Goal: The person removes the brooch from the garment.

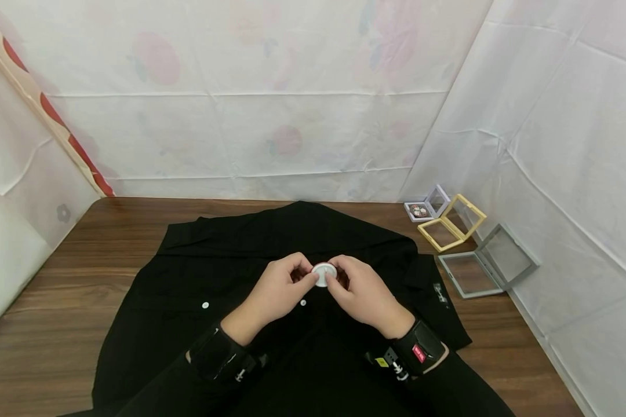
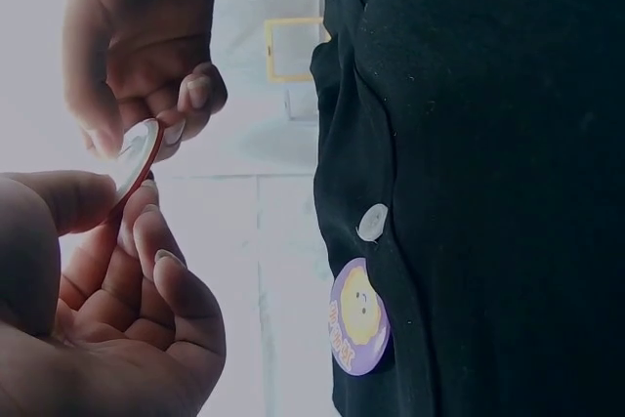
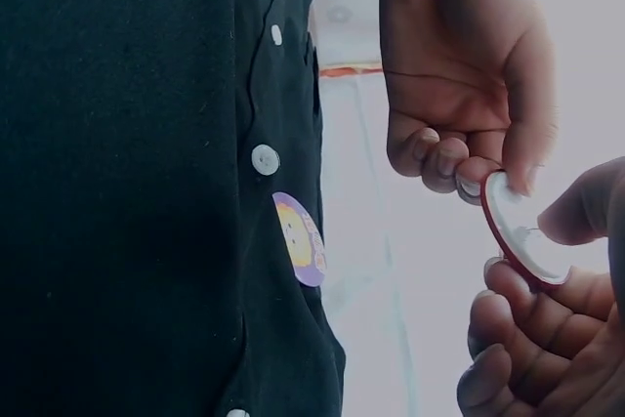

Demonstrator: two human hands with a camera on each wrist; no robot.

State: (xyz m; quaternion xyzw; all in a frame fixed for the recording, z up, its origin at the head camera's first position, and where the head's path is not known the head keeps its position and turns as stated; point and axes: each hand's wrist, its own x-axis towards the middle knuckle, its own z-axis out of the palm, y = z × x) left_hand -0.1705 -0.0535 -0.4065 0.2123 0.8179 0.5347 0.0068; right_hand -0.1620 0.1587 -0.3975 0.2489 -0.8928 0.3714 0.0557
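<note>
Both hands pinch a round pin badge (image 1: 323, 274) between thumbs and fingertips over the black shirt (image 1: 271, 231). Its white back faces up toward the head, and a red edge shows in both wrist views. My left hand (image 1: 279, 289) grips one side of the rim, and my right hand (image 1: 365, 292) has the opposite side. In the right wrist view the right thumb lies at the back of the badge (image 3: 518, 231), by its thin pin. A purple badge (image 2: 359, 319) with a yellow smiling figure sits on the shirt front, beside a white button (image 2: 373, 223).
The shirt is spread over a brown wooden table (image 1: 68, 289). At the right stand three opened hinged frames: a grey one (image 1: 464, 278), a yellow one (image 1: 438, 236) and a small lilac one (image 1: 411, 214) with a dark patterned piece inside. White curtains (image 1: 271, 139) enclose the table.
</note>
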